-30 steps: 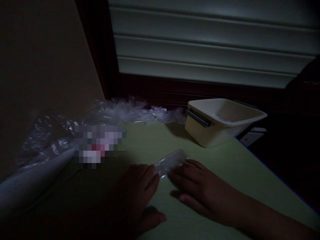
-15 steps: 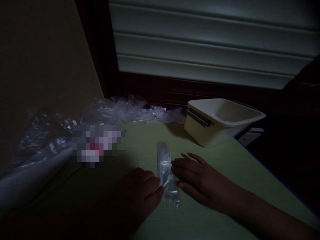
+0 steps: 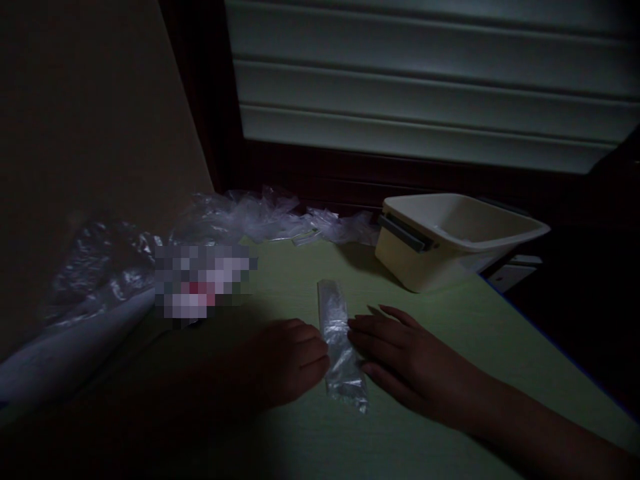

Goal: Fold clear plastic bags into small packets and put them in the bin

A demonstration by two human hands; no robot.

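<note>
A folded clear plastic bag (image 3: 335, 313) lies as a long narrow strip on the pale green tabletop, its near end crinkled and shiny. My left hand (image 3: 299, 363) rests on the table at the strip's left edge, fingers together and slightly bent, with the fingertips touching it. Along the right edge lies my right hand (image 3: 407, 357), its fingers stretched out and a little spread, tips against the plastic. Neither hand grips anything. Deep shadow covers most of my left forearm.
A cream plastic bin (image 3: 425, 263) with grey handles stands at the table's back right corner. Crumpled clear plastic bags (image 3: 250, 217) are heaped along the back and left. A blurred-out item (image 3: 203, 280) sits at left, beside a white sheet-like thing (image 3: 90, 340). Blue edging (image 3: 550, 337) runs along the table's right side.
My left hand has moved slightly up along the strip, uncovering more of its lower left edge. My right hand stays beside it. The whole view has shifted a little.
</note>
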